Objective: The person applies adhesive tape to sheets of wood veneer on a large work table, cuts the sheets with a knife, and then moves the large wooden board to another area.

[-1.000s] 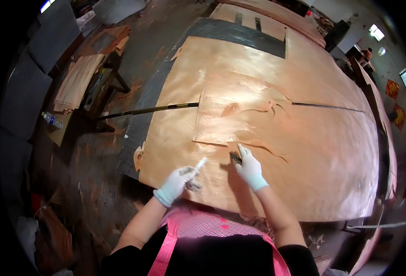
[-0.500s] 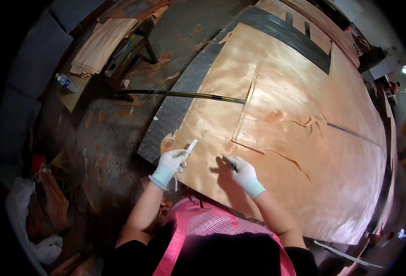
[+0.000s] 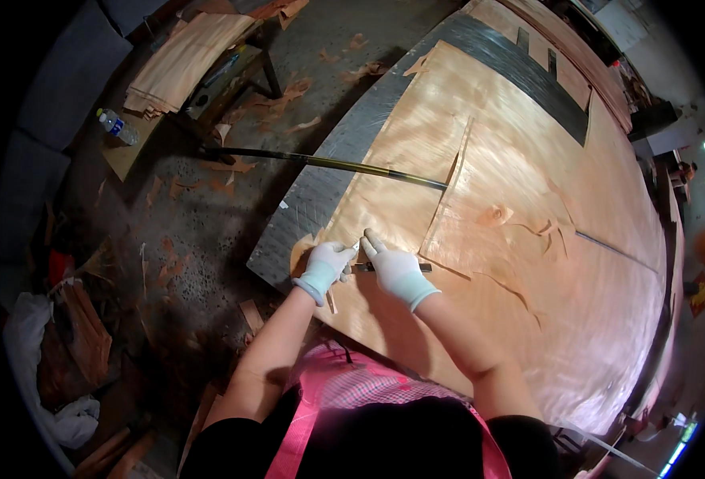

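My two hands, in white gloves with pale green cuffs, meet over the near left part of a large pale wood veneer sheet [image 3: 384,191]. My left hand [image 3: 328,265] is closed in a pinch on a small white strip [image 3: 356,249], mostly hidden by the fingers. Beside it, my right hand [image 3: 394,267] reaches its fingertips to that strip. A slim dark tool [image 3: 426,267] lies across under the right palm, its ends showing on both sides; its kind is hidden. A smaller veneer piece [image 3: 448,219] lies just beyond my right hand.
A long dark and yellow pole [image 3: 344,164] reaches from the left onto the veneer. Torn veneer scraps [image 3: 548,229] lie on the sheet. A dark board [image 3: 308,188] shows beneath its left edge. Further left, a bench holds stacked veneer [image 3: 185,60], near a plastic bottle [image 3: 118,128].
My right hand has moved left and away from me to meet my left hand. My left hand has shifted slightly right, and the white strip is now mostly covered.
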`<state>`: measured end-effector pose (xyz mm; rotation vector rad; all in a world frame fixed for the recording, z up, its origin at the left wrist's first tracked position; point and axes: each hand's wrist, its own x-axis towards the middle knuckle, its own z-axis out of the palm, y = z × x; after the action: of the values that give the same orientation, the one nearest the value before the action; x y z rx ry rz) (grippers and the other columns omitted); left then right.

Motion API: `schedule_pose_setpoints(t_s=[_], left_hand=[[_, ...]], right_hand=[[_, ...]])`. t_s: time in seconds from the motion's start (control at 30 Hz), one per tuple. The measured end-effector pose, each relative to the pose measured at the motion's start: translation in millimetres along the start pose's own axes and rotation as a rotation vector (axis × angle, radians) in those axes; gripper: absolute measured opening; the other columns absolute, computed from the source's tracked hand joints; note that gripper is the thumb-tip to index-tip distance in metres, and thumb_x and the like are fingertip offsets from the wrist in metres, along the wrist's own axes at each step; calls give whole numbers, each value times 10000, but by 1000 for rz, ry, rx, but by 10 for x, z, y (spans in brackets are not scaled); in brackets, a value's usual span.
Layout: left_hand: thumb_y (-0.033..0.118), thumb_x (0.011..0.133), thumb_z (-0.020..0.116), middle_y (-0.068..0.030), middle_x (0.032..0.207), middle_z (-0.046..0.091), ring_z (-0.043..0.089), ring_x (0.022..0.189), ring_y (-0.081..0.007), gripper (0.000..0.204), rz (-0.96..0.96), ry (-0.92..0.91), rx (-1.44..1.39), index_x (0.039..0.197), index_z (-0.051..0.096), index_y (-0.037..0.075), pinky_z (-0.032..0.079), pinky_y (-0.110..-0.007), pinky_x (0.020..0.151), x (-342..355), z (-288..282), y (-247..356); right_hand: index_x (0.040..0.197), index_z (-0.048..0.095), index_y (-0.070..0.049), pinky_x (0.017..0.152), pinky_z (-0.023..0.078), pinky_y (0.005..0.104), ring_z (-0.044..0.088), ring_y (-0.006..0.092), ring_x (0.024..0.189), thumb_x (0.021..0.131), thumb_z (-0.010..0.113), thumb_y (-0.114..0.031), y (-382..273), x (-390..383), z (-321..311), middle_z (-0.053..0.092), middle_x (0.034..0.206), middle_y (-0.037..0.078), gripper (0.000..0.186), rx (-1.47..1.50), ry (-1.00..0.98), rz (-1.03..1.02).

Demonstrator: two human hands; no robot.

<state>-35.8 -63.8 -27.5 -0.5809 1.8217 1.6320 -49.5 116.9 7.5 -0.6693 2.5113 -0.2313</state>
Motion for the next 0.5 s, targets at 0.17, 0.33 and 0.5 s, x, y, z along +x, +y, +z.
schedule_pose_setpoints(t_s=[0.17,0.33,0.5], left_hand=[[307,932,614,-115,703,662,621,535,-216,293,9,39,387,846,660,31,474,-345,501,-74,-49,53],[318,901,549,-203,858,675,651,845,-384,308,164,168,901,854,679,43,505,-493,738,-393,-54,15],[304,886,559,-213,838,688,665,748,-395,279,261,421,1061,865,710,70,526,-510,648,-254,-505,220]], right_hand=[[1518,310,-149,767,556,458,697,335,925,890,499,-69,-132,-50,-46,194,1616,146,660,10,-74,-20],[1544,272,-257,728,564,447,713,314,881,895,509,-78,-165,-15,3,61,1626,217,713,-92,-178,-12],[1527,302,-255,708,561,461,711,337,832,881,540,-86,-110,-59,51,99,1611,239,708,-22,-107,10]])
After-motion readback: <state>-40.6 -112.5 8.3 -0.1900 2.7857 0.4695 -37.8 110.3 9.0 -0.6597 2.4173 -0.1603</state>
